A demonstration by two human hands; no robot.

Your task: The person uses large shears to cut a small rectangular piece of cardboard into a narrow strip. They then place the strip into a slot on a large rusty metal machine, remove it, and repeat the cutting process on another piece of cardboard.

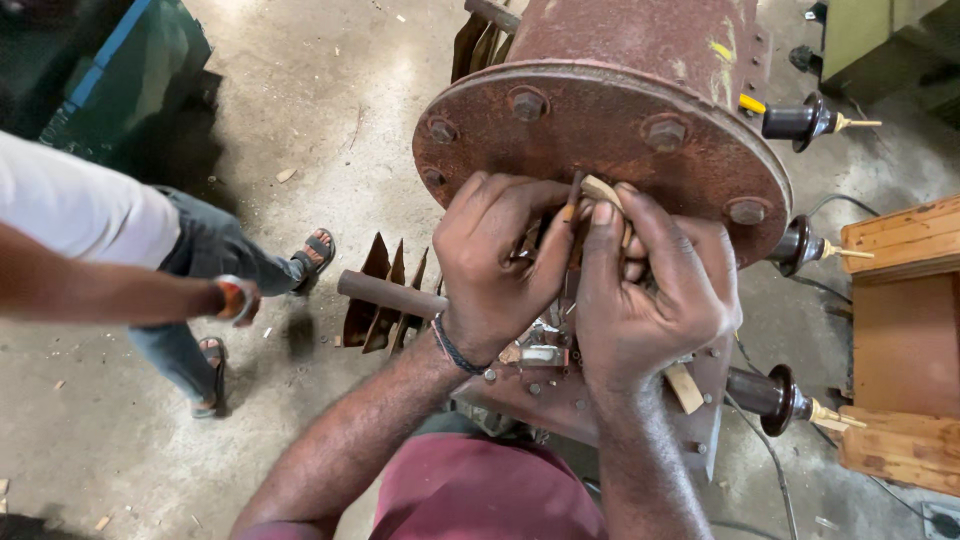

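Your two hands meet over a thin tan strip [601, 188], apparently wood or pressboard, held just in front of the rusty round flange [700, 140] of a transformer tank. Your right hand [650, 290] is pinched closed on the strip between thumb and forefinger; your left hand [497, 262] is curled closed beside it, fingertips pressing a slim dark stick [571, 200] against the same spot. The strip looks light and stiff but brittle, likely to snap if bent, so grip it near the end where it enters the gap, not at the free tip. A second tan strip [684, 388] pokes out below your right wrist.

Count outward: six bolts show on the flange rim, the rest hidden by your hands. Three dark brown bushings stand on the right side, upper [800, 121], middle [800, 245] and lower [765, 395], each with a brass tip; these would be fragile, so keep clear of them. A rusty pipe [390, 293] juts left past several cooling fins [385, 290]. One other person stands to the left in sandals, a hand [237, 299] held out, well apart from yours. Two wooden crates [905, 250] sit at the right edge.
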